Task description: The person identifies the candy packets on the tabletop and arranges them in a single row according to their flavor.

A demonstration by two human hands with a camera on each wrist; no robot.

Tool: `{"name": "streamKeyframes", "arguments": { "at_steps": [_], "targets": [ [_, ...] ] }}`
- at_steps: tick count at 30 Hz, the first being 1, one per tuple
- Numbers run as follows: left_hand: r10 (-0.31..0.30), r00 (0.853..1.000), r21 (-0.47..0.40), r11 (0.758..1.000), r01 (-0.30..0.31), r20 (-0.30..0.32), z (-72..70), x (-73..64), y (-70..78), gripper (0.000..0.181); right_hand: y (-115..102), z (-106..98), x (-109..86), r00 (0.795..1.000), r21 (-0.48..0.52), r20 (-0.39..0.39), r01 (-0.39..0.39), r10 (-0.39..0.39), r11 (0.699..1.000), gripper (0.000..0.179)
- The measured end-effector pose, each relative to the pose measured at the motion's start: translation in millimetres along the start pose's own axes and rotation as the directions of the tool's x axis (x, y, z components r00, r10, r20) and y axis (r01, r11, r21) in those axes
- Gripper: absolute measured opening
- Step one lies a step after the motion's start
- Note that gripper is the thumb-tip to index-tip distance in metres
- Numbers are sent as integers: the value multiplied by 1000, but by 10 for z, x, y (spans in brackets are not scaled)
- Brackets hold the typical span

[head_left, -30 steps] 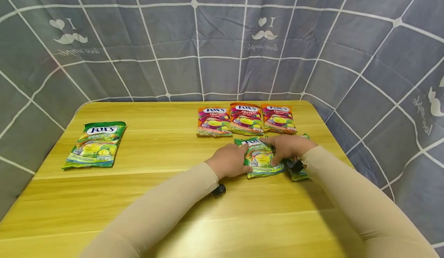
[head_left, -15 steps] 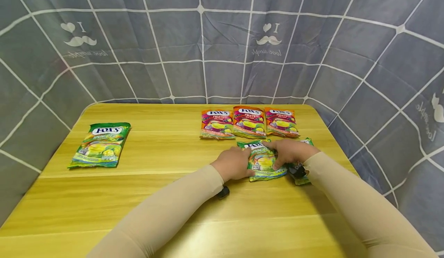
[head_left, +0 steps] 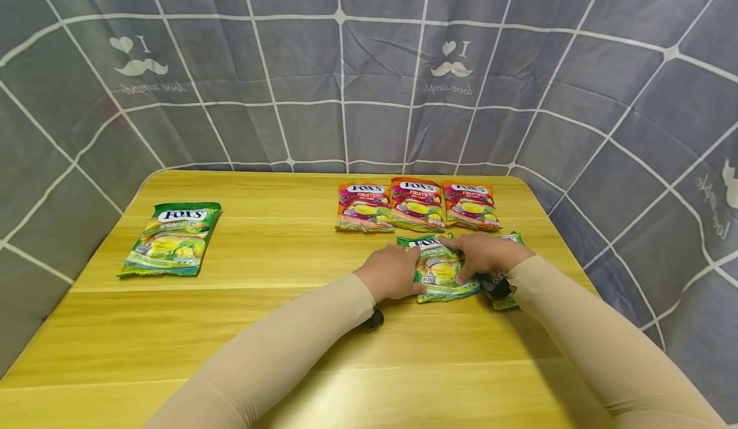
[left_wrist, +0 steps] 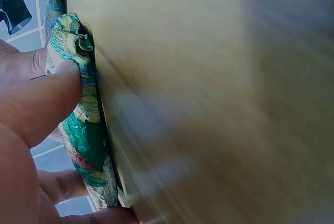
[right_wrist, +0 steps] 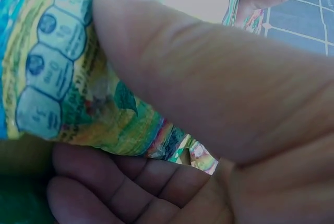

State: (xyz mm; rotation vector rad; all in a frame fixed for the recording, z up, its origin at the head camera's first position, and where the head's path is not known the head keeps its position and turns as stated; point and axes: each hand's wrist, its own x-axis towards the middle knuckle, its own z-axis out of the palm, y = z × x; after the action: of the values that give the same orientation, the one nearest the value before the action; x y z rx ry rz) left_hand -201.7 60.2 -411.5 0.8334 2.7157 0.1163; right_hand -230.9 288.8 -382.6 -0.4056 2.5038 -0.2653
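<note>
Both hands are at a green Fox's Spring Tea candy bag [head_left: 438, 278] lying on the table. My left hand [head_left: 389, 273] holds its left edge; in the left wrist view the thumb [left_wrist: 49, 98] presses the bag's side [left_wrist: 86, 138], with fingers at its far end. From the right, my right hand [head_left: 483, 253] grips the same bag. Its thumb [right_wrist: 193, 72] lies over the printed face [right_wrist: 99, 109] in the right wrist view, and the other fingers curl below the edge. A second green candy bag [head_left: 505, 303] is partly hidden under the right hand and wrist.
Behind the hands, three orange-red Fox's Fruits bags [head_left: 365, 208] stand side by side in a row. Another green Spring Tea bag [head_left: 170, 240] lies at the table's left. A grey checked curtain [head_left: 305, 64] surrounds the wooden table [head_left: 277, 237] at back and sides.
The head view has shifted slightly, so everything appears a little further right and lower. Both hands keep their places on the green candy bag.
</note>
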Motion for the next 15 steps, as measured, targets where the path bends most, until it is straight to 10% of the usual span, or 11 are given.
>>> {"name": "streamKeyframes", "arguments": {
  "at_steps": [15],
  "targets": [
    [2,1000,-1,1000,-2,4,-9,-10,2,89,19,19,8,1000,16,-20,5,-5,1000,104]
  ]
}}
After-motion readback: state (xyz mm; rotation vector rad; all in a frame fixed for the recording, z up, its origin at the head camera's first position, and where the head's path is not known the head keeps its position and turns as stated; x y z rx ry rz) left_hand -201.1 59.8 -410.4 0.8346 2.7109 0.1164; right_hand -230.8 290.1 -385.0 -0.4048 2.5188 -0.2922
